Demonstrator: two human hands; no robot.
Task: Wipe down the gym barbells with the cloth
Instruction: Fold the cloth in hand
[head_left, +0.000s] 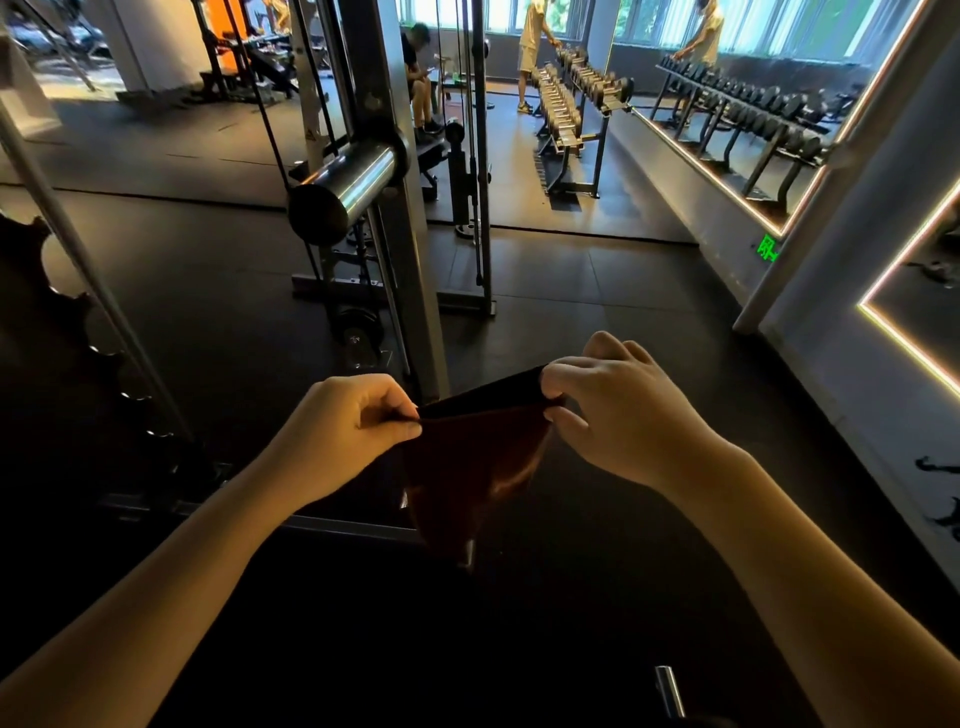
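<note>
1. A person stands in a dim gym with both bare forearms stretched forward, holding a dark cloth (467, 467) spread between the hands.
2. The left hand (358, 421) pinches one top corner between thumb and curled fingers. The right hand (618, 410) pinches the other corner, its outer fingers lifted loosely. The top edge is taut between them, and the rest hangs to a point below.
3. The barbell sleeve (348, 187), a chrome cylinder, sits ahead of and above the hands, well apart from the cloth. It is offset toward the left hand, which is the nearer one.
4. Its long axis runs from a dark capped end facing the person, back and rightward to the steel upright (410, 249) of a rack.
5. Wiping looks not yet begun. The cloth would need to travel up and forward-left to wrap the sleeve.
6. The bar beyond the sleeve's collar is hidden by the upright.
7. Out past the left hand, a dark toothed shape (62, 312) is too shadowed to identify.
8. Below the right forearm, a short chrome stub (668, 691) is cut off by the frame edge, so I cannot tell what it belongs to.
</note>
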